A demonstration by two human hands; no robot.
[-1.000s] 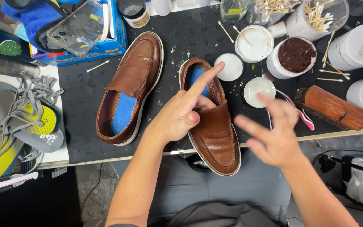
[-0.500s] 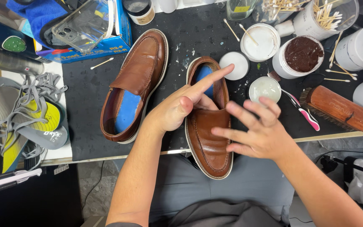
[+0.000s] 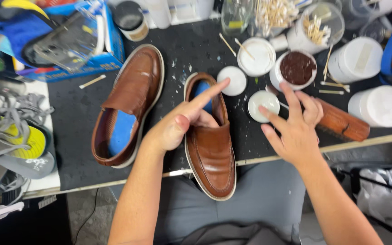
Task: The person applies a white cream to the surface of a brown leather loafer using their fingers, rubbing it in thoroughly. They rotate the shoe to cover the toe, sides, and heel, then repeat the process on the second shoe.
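A brown leather loafer (image 3: 212, 159) with a blue insole lies toe toward me across the front edge of a black mat (image 3: 78, 113). My left hand (image 3: 173, 129) grips it at the opening, fingers tucked inside and the index finger pointing along the rim. My right hand (image 3: 293, 131) is spread open, its fingertips over a small open white jar (image 3: 262, 102) just right of the shoe. It holds nothing. The matching loafer (image 3: 132, 95) lies to the left on the mat.
Behind the jar are a white lid (image 3: 233, 80), a tub of white cream (image 3: 256, 56), a tub of brown polish (image 3: 297, 68) and cups of cotton swabs (image 3: 314, 27). A wooden brush (image 3: 341, 122) lies right. Grey-yellow sneakers (image 3: 10, 136) and a blue box (image 3: 69, 45) crowd the left.
My right hand has moved forward from the table's front edge up to the small white jar. My left hand stays on the loafer, index finger still extended.
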